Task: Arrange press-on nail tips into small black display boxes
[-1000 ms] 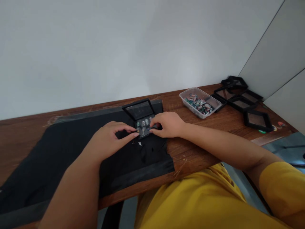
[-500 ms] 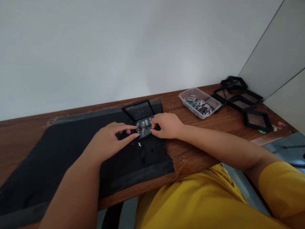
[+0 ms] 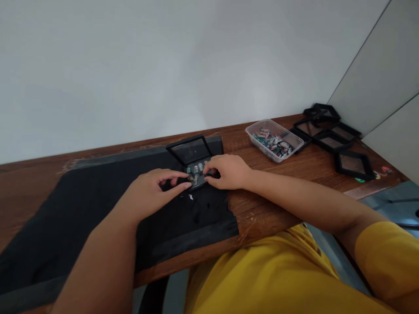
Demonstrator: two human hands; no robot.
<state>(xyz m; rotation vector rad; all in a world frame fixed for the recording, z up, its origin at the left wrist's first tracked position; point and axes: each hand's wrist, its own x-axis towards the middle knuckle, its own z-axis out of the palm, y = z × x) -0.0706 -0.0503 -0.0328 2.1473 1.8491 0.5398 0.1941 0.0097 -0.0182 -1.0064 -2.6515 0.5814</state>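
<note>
A small black case (image 3: 198, 182) lies on the black mat with its windowed lid (image 3: 191, 151) tipped up at the back. Inside it sit several small glossy pieces (image 3: 196, 169) that look like press-on nails. My left hand (image 3: 157, 187) grips the case's left edge between thumb and forefinger. Over the right part of the case, my right hand (image 3: 225, 171) has its fingers curled and thumb and forefinger close together. What lies between those fingertips is too small to make out, and this hand hides the case's right end.
A clear plastic tub (image 3: 275, 127) holding many coloured pieces stands to the right. Beyond it, several black windowed frames (image 3: 353, 164) lie piled near the wall. White scraps (image 3: 191, 197) rest on the black mat (image 3: 98, 192), which covers much of the wooden table (image 3: 262, 209).
My right hand's fingertips have shifted slightly left over the case, and its forefinger has lifted a little from the thumb. The left hand has stayed almost in place.
</note>
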